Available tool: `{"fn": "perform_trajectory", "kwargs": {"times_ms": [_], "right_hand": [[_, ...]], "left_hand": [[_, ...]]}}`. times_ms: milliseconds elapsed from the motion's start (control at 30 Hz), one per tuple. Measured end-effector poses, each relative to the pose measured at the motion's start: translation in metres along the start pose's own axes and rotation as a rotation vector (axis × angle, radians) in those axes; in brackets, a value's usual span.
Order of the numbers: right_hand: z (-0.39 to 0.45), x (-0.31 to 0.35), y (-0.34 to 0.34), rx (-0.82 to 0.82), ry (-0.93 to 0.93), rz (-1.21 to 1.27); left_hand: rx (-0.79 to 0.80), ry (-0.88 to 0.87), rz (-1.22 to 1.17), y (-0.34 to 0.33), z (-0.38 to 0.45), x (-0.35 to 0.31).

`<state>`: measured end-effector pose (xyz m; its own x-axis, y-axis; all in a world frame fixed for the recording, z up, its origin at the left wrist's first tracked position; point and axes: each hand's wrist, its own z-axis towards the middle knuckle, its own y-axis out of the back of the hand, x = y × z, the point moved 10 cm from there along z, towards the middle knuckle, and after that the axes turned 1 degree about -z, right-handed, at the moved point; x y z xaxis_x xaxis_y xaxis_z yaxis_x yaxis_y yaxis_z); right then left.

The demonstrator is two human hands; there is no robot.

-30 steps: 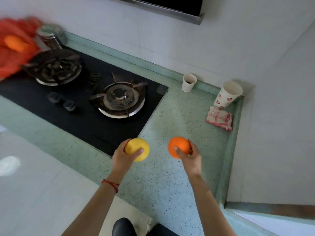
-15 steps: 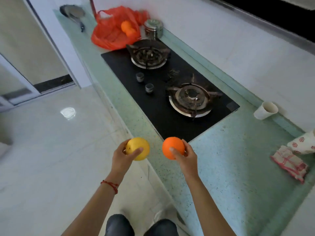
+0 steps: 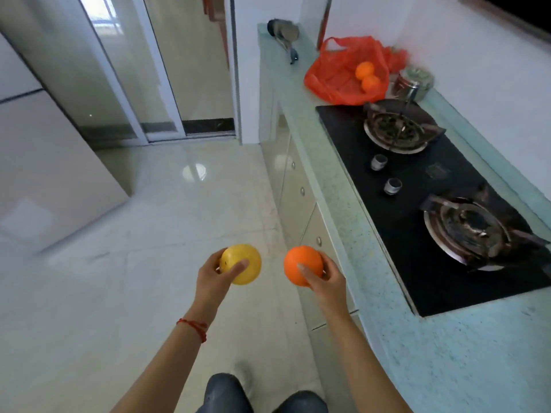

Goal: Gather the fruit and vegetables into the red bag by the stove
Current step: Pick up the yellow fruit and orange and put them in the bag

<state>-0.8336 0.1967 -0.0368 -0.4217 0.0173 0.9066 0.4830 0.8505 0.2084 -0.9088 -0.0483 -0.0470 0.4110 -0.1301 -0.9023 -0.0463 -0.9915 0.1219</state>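
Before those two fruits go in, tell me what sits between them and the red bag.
Nothing blocks the way. The left hand holds the yellow fruit and the right hand the orange, both over the floor beside the counter. The red bag lies open past the stove; a metal pot stands beside it.

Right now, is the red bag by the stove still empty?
No, two orange fruits already sit in the red bag.

Head view, forward and down

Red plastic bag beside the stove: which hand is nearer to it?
Right hand, with the orange, nearer the counter; left hand farther out over the floor. Red plastic bag far ahead.
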Motion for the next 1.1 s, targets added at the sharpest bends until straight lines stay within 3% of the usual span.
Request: {"fn": "perform_trajectory", "kwargs": {"times_ms": [367, 1100], "right_hand": [[0.031, 0.024, -0.118, 0.14, 0.011, -0.033], [0.281, 0.143, -0.222, 0.237, 0.025, 0.02]], "left_hand": [[-0.182, 0.031, -0.1, 0.104, 0.049, 0.003], [-0.214, 0.021, -0.16, 0.081, 0.301, -0.116]]}}
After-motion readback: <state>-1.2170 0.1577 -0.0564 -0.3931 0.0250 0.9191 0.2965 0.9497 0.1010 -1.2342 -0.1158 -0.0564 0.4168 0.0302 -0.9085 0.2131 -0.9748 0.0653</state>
